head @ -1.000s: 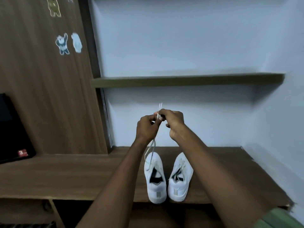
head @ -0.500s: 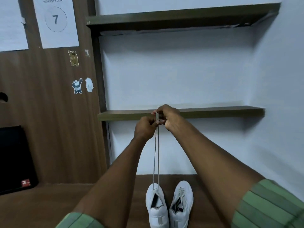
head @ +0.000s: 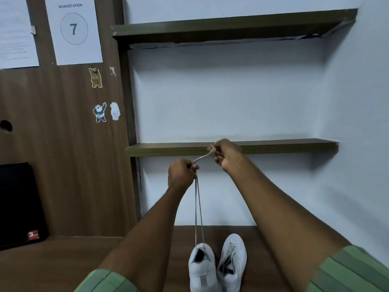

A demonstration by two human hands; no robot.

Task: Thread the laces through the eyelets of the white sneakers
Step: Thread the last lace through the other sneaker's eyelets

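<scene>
Both hands grip the thin white lace [head: 198, 209] — left hand [head: 181, 173] pinching both strands, right hand [head: 225, 153] holding the ends — high above the left white canvas sneaker [head: 202, 268] on the brown wooden surface [head: 52, 264]. Best to level both ends before threading on.

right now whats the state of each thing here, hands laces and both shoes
left hand: pinches the lace where both strands meet
right hand: pinches the lace ends, held higher
lace: two strands pulled taut up from the left sneaker
left sneaker: on the desk, upper eyelets unlaced
right sneaker: on the desk, laced
</scene>
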